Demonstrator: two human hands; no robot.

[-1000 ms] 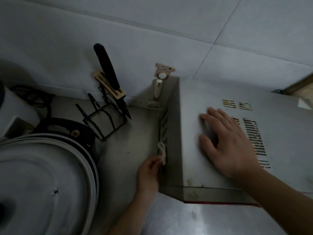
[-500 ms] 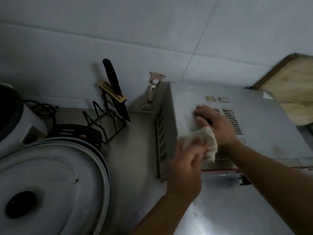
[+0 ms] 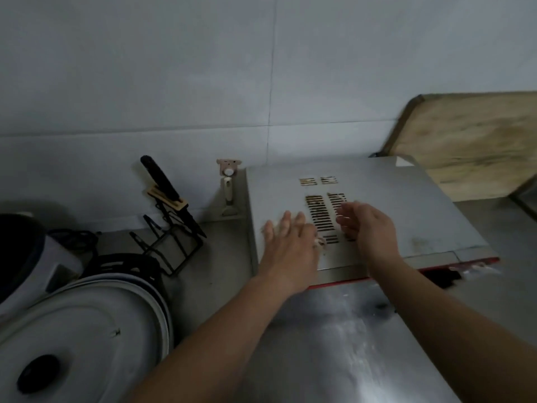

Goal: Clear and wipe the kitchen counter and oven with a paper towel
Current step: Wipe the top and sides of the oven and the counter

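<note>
The paper towel (image 3: 319, 243) lies almost wholly hidden under the left hand (image 3: 290, 245), on the top panel of the oven (image 3: 406, 205); only a crumpled white bit shows at the hand's right edge, too little to tell which way it runs. The left hand lies flat on it, fingers spread and pointing toward the wall. The right hand (image 3: 369, 228) hovers or rests just beside, over the vent slots (image 3: 322, 213), fingers loosely apart and holding nothing. The oven's long axis runs left to right along the wall, its red-trimmed front edge toward the camera. It stands on a steel counter (image 3: 334, 344). Left of it are a knife rack (image 3: 168, 228) with a black-handled knife (image 3: 162, 181), and a large pot lid (image 3: 81, 344). A wooden cutting board (image 3: 470, 141) leans on the tiled wall (image 3: 174, 82).
</note>
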